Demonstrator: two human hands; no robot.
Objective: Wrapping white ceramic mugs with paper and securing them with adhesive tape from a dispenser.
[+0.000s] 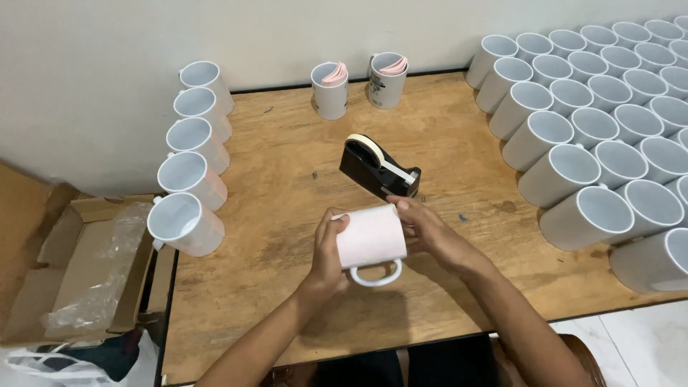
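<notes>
- A white mug (370, 240) is held on its side over the middle of the wooden table (287, 172), its handle pointing down toward the person; a pale pink sheet is wrapped round its body.
- The mug is gripped at one end by the left hand (327, 252), thumb on top and fingers curled underneath, pressing the sheet to the wall.
- The other end is clasped by the right hand (424, 228), its fingertips laid along the sheet's upper edge.
- A black tape dispenser (378, 168) with a cream roll is set just beyond the mug, close to the right fingertips.
- Two mugs at the far edge (330, 91) are seen to be stuffed with rolled pink sheets (one bears a dark print on its side).
- A row of five wrapped mugs (193, 158) is laid on its side along the left edge.
- Many plain white mugs (595, 143) are lined up in rows on the right, mouths facing the camera.
- An open cardboard box (86, 265) holding crumpled clear plastic is seen left of the table.
</notes>
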